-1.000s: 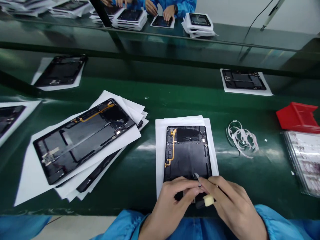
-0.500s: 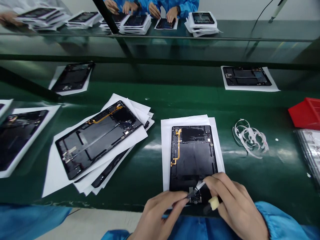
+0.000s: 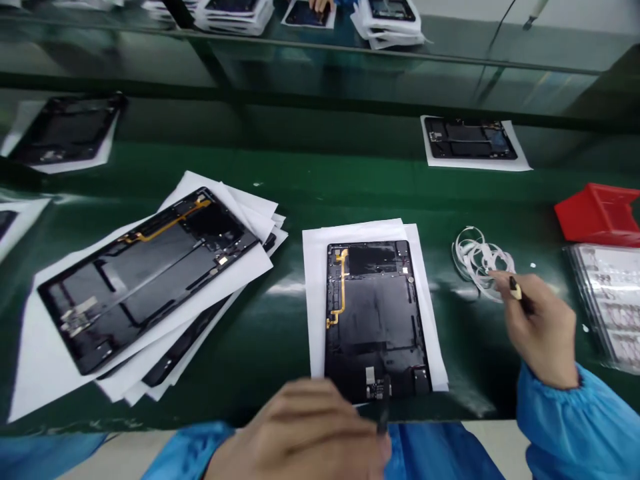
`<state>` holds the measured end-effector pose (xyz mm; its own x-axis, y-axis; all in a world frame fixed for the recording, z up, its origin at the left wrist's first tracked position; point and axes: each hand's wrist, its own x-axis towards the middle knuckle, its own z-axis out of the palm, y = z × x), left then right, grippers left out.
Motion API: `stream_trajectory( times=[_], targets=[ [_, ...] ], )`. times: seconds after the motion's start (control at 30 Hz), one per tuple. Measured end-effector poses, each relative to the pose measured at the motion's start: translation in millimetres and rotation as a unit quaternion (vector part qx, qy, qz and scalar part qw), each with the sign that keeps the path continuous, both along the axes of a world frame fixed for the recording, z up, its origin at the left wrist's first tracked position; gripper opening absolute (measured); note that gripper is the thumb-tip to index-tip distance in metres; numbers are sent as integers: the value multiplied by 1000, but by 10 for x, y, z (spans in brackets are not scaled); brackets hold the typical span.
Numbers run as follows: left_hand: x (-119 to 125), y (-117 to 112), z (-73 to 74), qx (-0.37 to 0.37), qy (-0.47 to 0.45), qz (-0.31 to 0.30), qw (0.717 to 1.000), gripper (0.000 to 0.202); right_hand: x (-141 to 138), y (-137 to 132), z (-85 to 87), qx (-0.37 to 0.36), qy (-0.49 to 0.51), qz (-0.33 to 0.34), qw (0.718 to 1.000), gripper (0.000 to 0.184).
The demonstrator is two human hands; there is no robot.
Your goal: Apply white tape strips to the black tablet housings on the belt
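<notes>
A black tablet back frame point(image 3: 375, 313) with an orange flex cable lies on white paper point(image 3: 314, 300) at the near middle of the green belt. My left hand point(image 3: 305, 430) is blurred at the frame's near edge. Its fingers are curled, with a small dark thing at the fingertips. My right hand point(image 3: 543, 327) is out to the right, closed on a dark tool with a pale tip point(image 3: 515, 290). Its fingertips are at a pile of white peeled strips point(image 3: 477, 257).
A stack of tablet frames on paper point(image 3: 145, 273) lies at the left. A red tray point(image 3: 597, 213) and a clear bag of parts point(image 3: 610, 300) are at the right. More frames point(image 3: 470, 140) point(image 3: 65, 130) lie farther back, and stacks point(image 3: 385, 20) sit on the shelf beyond.
My right hand has left the frame's near edge and swung right to the white strips, carrying the tool. My left hand has pulled back toward me.
</notes>
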<state>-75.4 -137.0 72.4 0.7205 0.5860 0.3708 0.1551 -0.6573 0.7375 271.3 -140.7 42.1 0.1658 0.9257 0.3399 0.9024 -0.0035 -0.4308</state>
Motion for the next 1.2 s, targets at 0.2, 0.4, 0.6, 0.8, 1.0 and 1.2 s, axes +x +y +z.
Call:
stream_trajectory(
  times=[0.2,0.4,0.6,0.8,1.0,1.2],
  targets=[
    [408,706,-79,-46,-91,81,991,6,-66,-68,196,-5,-114,-44,992,46],
    [618,986,-320,-92,-99,124,983,6,-904,197,256,-186,234,171,939,41],
    [487,786,-367,-160,-95,212,959,23,-1072,446,116,-168,347,154,910,29],
    [152,-111,-519,85,197,98,972,44,-1069,488,78,-169,361,164,902,3],
    [56,-348,-653,149,301,64,940,69,-1084,539,23,-179,351,155,906,3],
    [89,-331,-710,169,297,50,938,55,-1061,543,-129,-162,302,162,925,5]
  ],
)
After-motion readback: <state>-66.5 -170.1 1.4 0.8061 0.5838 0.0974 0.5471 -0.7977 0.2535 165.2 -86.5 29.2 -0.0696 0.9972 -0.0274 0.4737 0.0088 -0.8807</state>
